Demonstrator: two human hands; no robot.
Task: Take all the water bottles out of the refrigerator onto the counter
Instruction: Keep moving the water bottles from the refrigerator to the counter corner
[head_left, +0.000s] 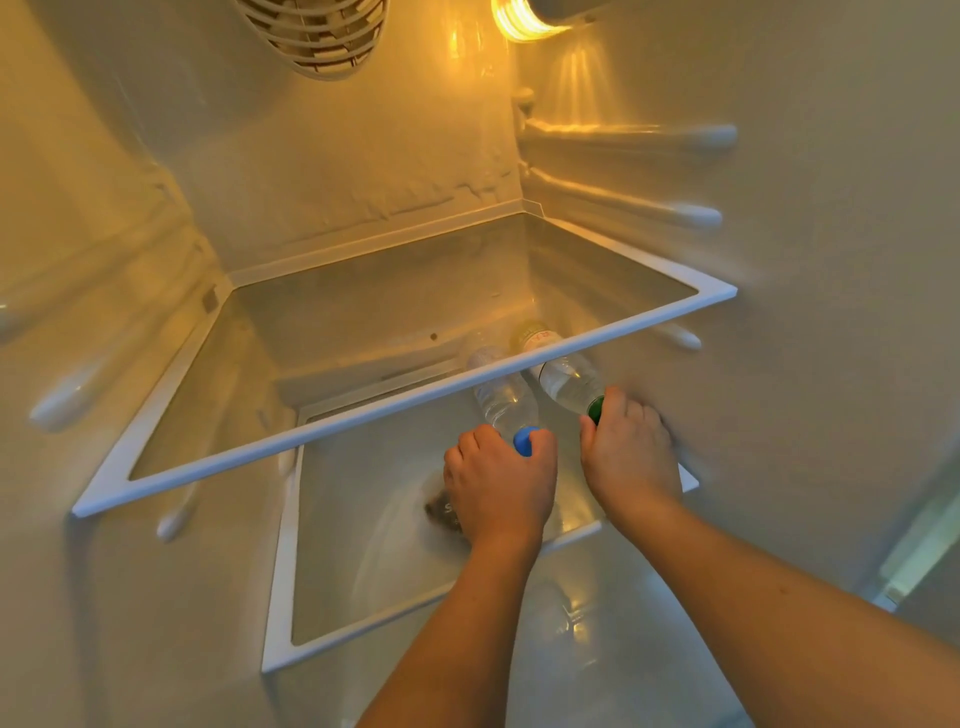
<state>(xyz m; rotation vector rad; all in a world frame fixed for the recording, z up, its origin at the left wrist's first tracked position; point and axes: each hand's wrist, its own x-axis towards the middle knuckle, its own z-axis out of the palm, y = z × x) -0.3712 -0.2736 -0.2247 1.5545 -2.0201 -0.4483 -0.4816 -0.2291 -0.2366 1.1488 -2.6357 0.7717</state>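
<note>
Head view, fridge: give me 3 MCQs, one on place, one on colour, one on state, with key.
1. Where do the two bottles lie?
A. on the top glass shelf
B. on the lower shelf, under the top glass shelf
C. in the door rack

2. What colour is the cap at the left hand?
A. blue
B. red
C. white

3. What is the right hand doing?
A. hanging idle
B. pressing flat on the wall
C. closing its grip at the green-capped bottle's neck

Key:
1 B: the bottle with the blue cap and the green-capped bottle run under the top glass shelf rim.
2 A: the blue cap shows between the left hand fingers.
3 C: the right hand curls round the green cap.
</note>
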